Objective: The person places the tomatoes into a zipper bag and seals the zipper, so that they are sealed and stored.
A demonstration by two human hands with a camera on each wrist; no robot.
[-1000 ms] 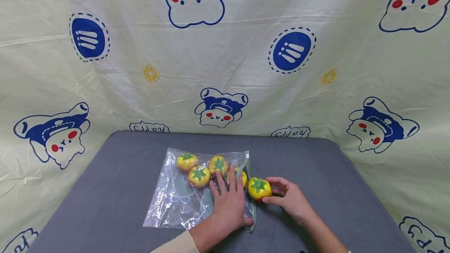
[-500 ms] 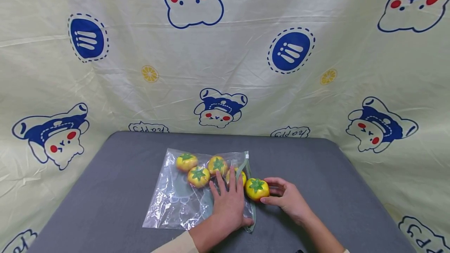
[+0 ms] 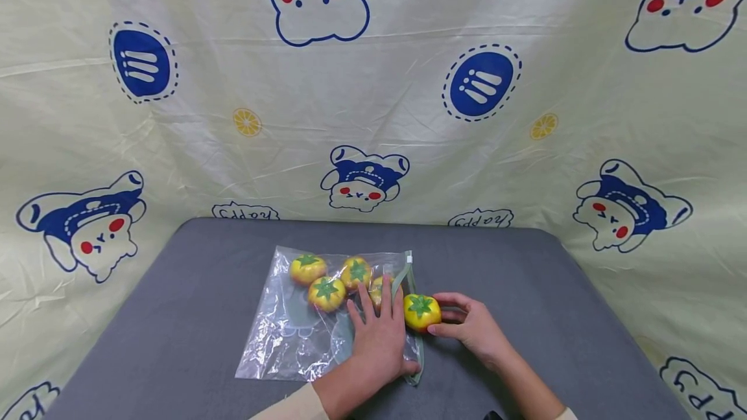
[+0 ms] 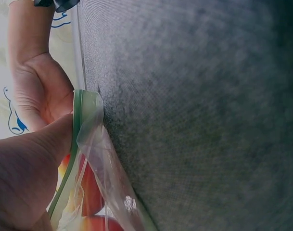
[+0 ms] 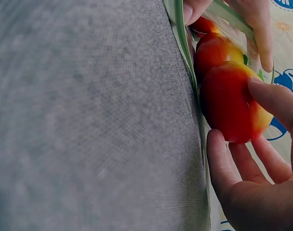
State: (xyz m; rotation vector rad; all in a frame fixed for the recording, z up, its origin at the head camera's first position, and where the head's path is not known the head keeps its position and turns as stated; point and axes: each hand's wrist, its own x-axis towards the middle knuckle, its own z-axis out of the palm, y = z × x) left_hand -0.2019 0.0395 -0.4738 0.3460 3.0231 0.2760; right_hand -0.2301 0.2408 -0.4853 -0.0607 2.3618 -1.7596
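A clear zip bag (image 3: 274, 352) with a green-edged mouth lies flat in the head view, its mouth facing right. Several yellow-and-red tomatoes with green star-shaped tops are inside, such as one tomato (image 3: 327, 294) near the middle. My left hand (image 3: 378, 342) rests on the bag by the mouth, fingers spread and straight, with its thumb at the green edge (image 4: 77, 120). My right hand (image 3: 475, 329) holds another tomato (image 3: 422, 312) at the mouth. In the right wrist view, thumb and fingertips grip this tomato (image 5: 233, 103), which is against another one further in.
A grey table (image 3: 175, 329) lies beneath everything. Behind it hangs a pale cloth (image 3: 397, 83) printed with cartoon figures. A small dark object (image 3: 493, 415) shows at the bottom edge of the head view.
My right hand has moved slightly left with the tomato, closer into the bag's mouth. The tomato nearest the mouth inside has shifted left a little. My left hand stays in place.
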